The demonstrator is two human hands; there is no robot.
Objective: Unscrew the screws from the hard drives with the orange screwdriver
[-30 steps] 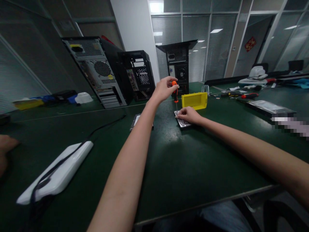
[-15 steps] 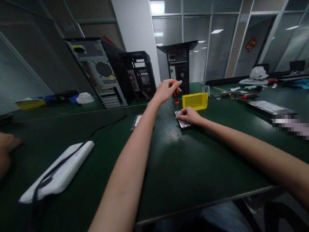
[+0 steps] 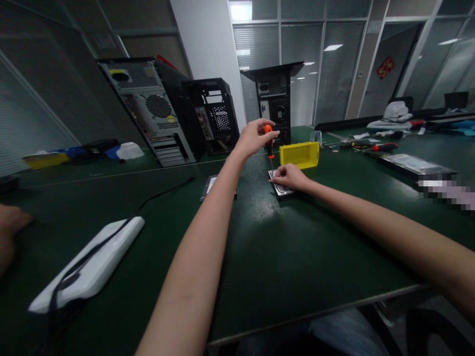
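Observation:
My left hand (image 3: pixel 253 137) is stretched out far over the green table (image 3: pixel 297 257), its fingers closed round the top of an orange-handled screwdriver (image 3: pixel 268 141) that stands upright. The screwdriver's tip rests on a hard drive (image 3: pixel 279 189) lying flat on the table. My right hand (image 3: pixel 290 176) lies on that drive with its fingers curled over the near corner, holding it down. A second hard drive (image 3: pixel 211 185) lies to the left, partly hidden behind my left forearm.
A yellow bin (image 3: pixel 299 154) stands just behind the drive. Several open computer cases (image 3: pixel 150 106) stand at the back. A white box with a black cable (image 3: pixel 87 267) lies near left. Screwdrivers (image 3: pixel 384 147) and a flat panel (image 3: pixel 411 165) lie right. Another person's hand (image 3: pixel 9 232) shows at the left edge.
My left fingers have shifted slightly round the screwdriver's handle top; the screwdriver stays upright on the drive. My right hand has not moved.

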